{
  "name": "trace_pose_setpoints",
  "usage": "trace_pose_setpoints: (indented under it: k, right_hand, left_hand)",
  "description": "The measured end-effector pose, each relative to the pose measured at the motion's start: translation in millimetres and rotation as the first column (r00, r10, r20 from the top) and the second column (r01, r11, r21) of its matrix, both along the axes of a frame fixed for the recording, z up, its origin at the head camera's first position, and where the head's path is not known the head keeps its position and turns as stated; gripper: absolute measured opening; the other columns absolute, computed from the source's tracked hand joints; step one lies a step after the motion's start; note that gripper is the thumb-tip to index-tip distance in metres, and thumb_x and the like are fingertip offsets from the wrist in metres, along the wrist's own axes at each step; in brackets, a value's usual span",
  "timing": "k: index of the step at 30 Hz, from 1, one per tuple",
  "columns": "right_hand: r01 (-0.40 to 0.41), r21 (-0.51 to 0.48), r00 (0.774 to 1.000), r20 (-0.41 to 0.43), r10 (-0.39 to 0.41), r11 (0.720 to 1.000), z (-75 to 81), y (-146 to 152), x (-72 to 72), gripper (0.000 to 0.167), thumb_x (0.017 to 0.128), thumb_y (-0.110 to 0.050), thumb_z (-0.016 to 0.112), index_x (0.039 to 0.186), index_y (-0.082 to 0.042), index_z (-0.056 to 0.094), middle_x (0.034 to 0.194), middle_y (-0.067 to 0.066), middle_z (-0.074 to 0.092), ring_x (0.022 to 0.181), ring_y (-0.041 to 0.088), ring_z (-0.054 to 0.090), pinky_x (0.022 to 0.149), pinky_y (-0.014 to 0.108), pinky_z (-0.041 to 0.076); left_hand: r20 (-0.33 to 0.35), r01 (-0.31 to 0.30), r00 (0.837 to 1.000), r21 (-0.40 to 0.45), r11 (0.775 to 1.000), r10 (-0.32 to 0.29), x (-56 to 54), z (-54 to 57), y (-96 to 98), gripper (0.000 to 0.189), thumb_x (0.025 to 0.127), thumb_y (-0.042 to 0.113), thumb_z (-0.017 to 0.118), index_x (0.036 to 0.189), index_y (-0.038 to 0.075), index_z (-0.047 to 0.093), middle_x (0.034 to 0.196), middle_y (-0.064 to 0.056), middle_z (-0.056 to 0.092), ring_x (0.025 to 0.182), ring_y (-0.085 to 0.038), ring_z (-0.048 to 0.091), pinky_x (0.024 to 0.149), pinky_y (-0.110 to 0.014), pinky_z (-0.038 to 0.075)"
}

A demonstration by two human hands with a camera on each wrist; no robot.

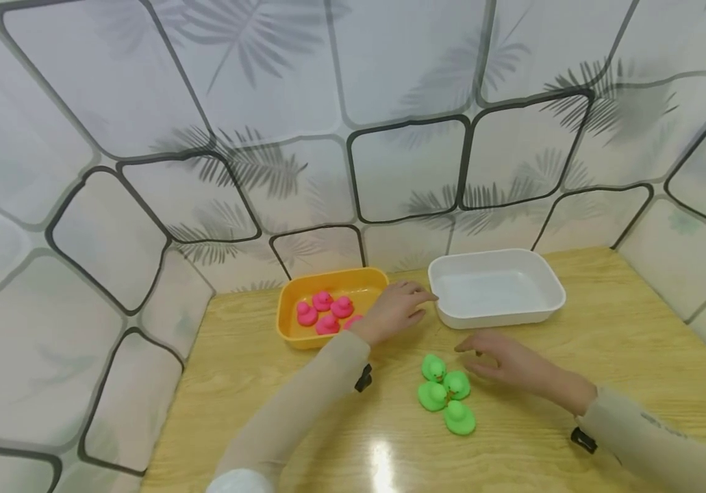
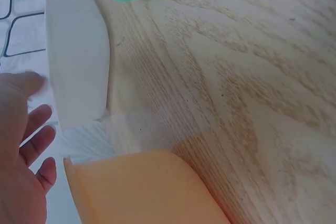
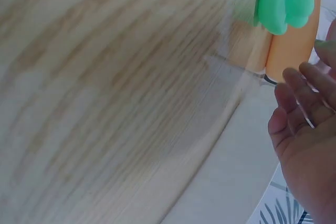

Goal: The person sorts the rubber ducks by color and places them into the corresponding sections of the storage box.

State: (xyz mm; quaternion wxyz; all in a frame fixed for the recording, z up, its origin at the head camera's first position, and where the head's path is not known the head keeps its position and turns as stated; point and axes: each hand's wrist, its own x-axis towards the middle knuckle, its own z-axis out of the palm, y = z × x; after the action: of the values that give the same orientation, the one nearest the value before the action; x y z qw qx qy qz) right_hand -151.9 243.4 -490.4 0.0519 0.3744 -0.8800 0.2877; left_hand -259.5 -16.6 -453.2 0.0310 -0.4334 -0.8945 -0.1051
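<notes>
My left hand [image 1: 394, 311] hovers between an orange tray [image 1: 359, 281] and a white tray [image 1: 485, 320], fingers relaxed and holding nothing. Its index fingertip is close to the white tray's left end; whether it touches is unclear. Several pink rubber ducks [image 1: 306, 313] sit in the orange tray, one partly hidden by the left wrist. My right hand [image 1: 507, 363], also holding nothing, is over the table in front of the white tray with its fingers loosely bent. Just left of it, several green rubber ducks [image 1: 433, 396] stand clustered on the wood; part of that group shows in the right wrist view.
Both trays stand at the back of the wooden table [image 1: 235, 404], near a patterned cloth backdrop [image 1: 408, 171]. The backdrop also rises along both sides. No objects show inside the white tray. A dark clip [image 1: 583, 439] hangs below the right sleeve.
</notes>
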Motion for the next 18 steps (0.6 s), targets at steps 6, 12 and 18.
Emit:
trace_pose_setpoints:
  k: [6,12,18]
  right_hand:
    - [-0.103,-0.010,0.994,-0.031,0.103,0.995,-0.4,-1.4,5.6,0.030,0.095,-0.006,0.074,0.123,-0.013,0.071,0.119,-0.002,0.071,0.109,0.018,0.066,0.091,0.040,0.058]
    - [-0.184,0.014,0.983,-0.006,0.184,0.983,-1.0,-3.6,7.8,0.031,0.097,-0.009,0.073,0.127,-0.016,0.072,0.123,-0.003,0.070,0.112,0.018,0.065,0.092,0.041,0.058]
    - [-0.211,0.033,0.977,0.026,0.210,0.977,-1.9,-4.7,9.8,0.034,0.095,-0.010,0.076,0.128,-0.018,0.072,0.123,-0.005,0.069,0.112,0.016,0.064,0.093,0.040,0.057]
  left_hand:
    - [0.007,-0.038,0.999,0.030,0.999,0.038,-3.5,-4.4,5.1,0.034,0.110,0.032,0.054,0.140,0.022,0.067,0.136,-0.005,0.064,0.129,-0.023,0.056,0.109,-0.041,0.044]
    - [0.034,-0.079,0.996,-0.015,0.997,0.079,-4.8,-3.0,10.0,0.036,0.111,0.033,0.051,0.144,0.026,0.064,0.146,-0.003,0.060,0.137,-0.024,0.052,0.113,-0.048,0.043]
    - [0.053,-0.076,0.995,-0.089,0.993,0.081,-3.0,0.1,13.6,0.037,0.112,0.033,0.048,0.145,0.028,0.063,0.157,-0.002,0.051,0.144,-0.024,0.046,0.117,-0.049,0.039]
